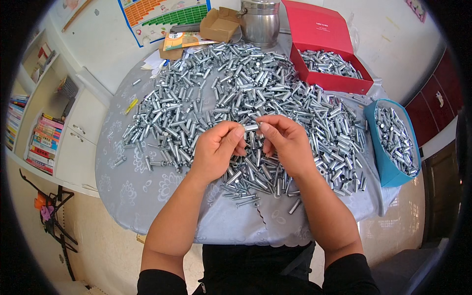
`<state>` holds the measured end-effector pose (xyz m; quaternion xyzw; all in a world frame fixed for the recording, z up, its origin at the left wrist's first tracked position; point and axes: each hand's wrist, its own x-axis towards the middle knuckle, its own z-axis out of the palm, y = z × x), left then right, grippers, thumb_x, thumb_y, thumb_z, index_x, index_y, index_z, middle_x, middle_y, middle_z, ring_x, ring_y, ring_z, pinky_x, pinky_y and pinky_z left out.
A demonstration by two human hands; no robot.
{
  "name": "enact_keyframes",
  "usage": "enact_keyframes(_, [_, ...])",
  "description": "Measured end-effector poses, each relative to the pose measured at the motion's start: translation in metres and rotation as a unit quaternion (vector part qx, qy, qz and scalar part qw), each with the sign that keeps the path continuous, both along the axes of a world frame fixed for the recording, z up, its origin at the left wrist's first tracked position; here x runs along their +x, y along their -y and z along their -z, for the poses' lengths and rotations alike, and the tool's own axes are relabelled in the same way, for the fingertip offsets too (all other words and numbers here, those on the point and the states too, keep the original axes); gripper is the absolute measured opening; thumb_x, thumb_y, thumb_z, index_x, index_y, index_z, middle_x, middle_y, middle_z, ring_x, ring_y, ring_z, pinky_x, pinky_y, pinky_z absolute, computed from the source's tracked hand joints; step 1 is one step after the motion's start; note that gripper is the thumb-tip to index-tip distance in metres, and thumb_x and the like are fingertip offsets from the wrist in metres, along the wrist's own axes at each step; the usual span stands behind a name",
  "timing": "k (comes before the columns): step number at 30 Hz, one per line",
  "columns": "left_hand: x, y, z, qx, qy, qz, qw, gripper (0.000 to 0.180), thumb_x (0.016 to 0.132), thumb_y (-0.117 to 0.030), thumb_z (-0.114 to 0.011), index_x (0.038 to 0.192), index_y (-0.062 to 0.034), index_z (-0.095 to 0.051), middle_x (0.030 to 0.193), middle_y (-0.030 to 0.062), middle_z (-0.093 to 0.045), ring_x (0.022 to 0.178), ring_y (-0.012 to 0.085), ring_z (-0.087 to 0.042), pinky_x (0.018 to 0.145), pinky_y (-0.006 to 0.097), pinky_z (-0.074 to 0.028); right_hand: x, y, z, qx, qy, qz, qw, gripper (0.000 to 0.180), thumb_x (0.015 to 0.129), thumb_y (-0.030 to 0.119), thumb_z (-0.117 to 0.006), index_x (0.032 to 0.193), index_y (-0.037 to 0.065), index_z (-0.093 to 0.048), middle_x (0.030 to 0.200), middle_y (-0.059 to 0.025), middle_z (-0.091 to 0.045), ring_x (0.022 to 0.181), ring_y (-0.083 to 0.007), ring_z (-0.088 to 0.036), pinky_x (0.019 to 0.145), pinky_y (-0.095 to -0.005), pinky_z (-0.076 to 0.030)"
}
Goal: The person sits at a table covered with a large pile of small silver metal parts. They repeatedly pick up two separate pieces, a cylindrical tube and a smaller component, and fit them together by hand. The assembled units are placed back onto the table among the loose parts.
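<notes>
Between my two hands, just above the pile, is a short silver metal sleeve anchor, lying level from side to side. My left hand pinches its left end between thumb and forefinger. Thumb and fingers of my right hand close on the other end, partly covering it. Below and around both hands spreads a large heap of similar metal sleeves and bolts. Some thin bolts lie loose at the heap's near edge, with a single sleeve to their right.
A red box with its lid up and a teal fabric bin hold more metal pieces at the right. Behind the heap stand a steel pot and a cardboard box. A yellow tool lies on the grey tablecloth.
</notes>
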<state>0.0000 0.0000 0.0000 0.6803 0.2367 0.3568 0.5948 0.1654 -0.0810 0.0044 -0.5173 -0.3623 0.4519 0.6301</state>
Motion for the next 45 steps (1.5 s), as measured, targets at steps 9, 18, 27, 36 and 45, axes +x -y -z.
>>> enact_keyframes(9, [0.006, 0.001, 0.007, -0.024, 0.028, -0.017, 0.999, 0.025, 0.097, -0.021, -0.054, 0.102, 0.0018, -0.062, 0.077, 0.0042, -0.062, 0.063, 0.0109, -0.06, 0.058, 0.024, -0.05, 0.002, 0.005, -0.007, 0.022, 0.025, 0.008, 0.999, 0.022, 0.092, 0.015, -0.062, 0.108, 0.0, -0.063, 0.077, 0.0, -0.059, 0.055, -0.0046, -0.053, 0.048, -0.0191, -0.042])
enact_keyframes(18, [0.006, 0.001, 0.002, -0.017, 0.034, -0.053, 0.998, 0.024, 0.093, -0.015, -0.06, 0.109, 0.0028, -0.065, 0.084, 0.008, -0.067, 0.067, 0.0124, -0.064, 0.061, 0.025, -0.053, 0.004, 0.004, -0.003, 0.03, 0.022, -0.007, 0.999, 0.018, 0.089, 0.004, -0.062, 0.107, 0.001, -0.064, 0.081, -0.001, -0.061, 0.056, -0.0053, -0.054, 0.049, -0.019, -0.043])
enact_keyframes(27, [0.004, -0.005, 0.002, -0.112, 0.089, -0.032, 0.989, 0.022, 0.088, -0.006, -0.063, 0.109, 0.0023, -0.065, 0.092, 0.0108, -0.07, 0.073, 0.0149, -0.067, 0.066, 0.028, -0.058, -0.002, 0.004, -0.004, 0.052, 0.044, 0.028, 0.997, 0.02, 0.088, 0.003, -0.063, 0.108, 0.001, -0.064, 0.085, -0.0026, -0.062, 0.058, -0.006, -0.055, 0.051, -0.0199, -0.044])
enact_keyframes(36, [0.004, -0.005, 0.002, -0.11, 0.083, -0.034, 0.99, 0.022, 0.088, -0.006, -0.063, 0.109, 0.0023, -0.065, 0.092, 0.0111, -0.07, 0.073, 0.0154, -0.067, 0.066, 0.028, -0.058, -0.001, 0.003, -0.002, 0.029, 0.07, 0.035, 0.997, 0.019, 0.091, 0.011, -0.063, 0.106, 0.001, -0.064, 0.08, -0.0024, -0.063, 0.055, -0.0053, -0.054, 0.05, -0.0195, -0.044])
enact_keyframes(45, [0.004, -0.005, 0.003, -0.109, 0.08, -0.021, 0.991, 0.022, 0.088, -0.006, -0.063, 0.109, 0.002, -0.065, 0.091, 0.0111, -0.07, 0.072, 0.0156, -0.067, 0.065, 0.028, -0.058, -0.002, 0.004, -0.004, 0.031, 0.057, 0.034, 0.997, 0.017, 0.091, 0.013, -0.063, 0.104, 0.001, -0.063, 0.077, -0.0023, -0.062, 0.054, -0.0053, -0.054, 0.047, -0.0194, -0.043])
